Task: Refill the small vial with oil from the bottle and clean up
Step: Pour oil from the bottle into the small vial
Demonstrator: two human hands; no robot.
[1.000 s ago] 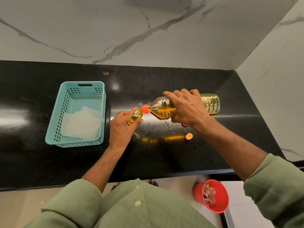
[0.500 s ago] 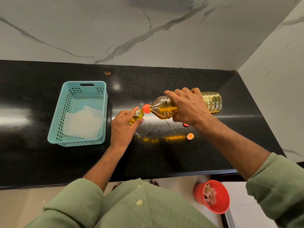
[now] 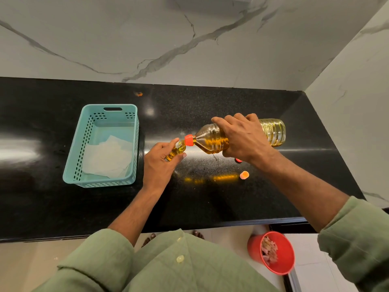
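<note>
My right hand (image 3: pixel 244 140) grips a clear plastic oil bottle (image 3: pixel 212 142) that lies nearly level above the black counter (image 3: pixel 210 199), its orange neck ring (image 3: pixel 188 140) pointing left. The neck meets the mouth of a small glass vial (image 3: pixel 176 150), tilted and holding yellow oil, which my left hand (image 3: pixel 160 163) holds between thumb and fingers. A small orange cap (image 3: pixel 244 175) lies on the counter below the bottle. Under my right wrist a red cap (image 3: pixel 238 160) shows partly.
A teal plastic basket (image 3: pixel 84 144) with white tissue sheets (image 3: pixel 107 159) in it stands on the counter to the left. A red bin (image 3: pixel 273 252) with scraps sits on the floor at lower right. Marble walls close the back and right side.
Hardly anything has moved. Bottle and vial stay joined mouth to mouth, the bottle's base a touch higher than a second ago.
</note>
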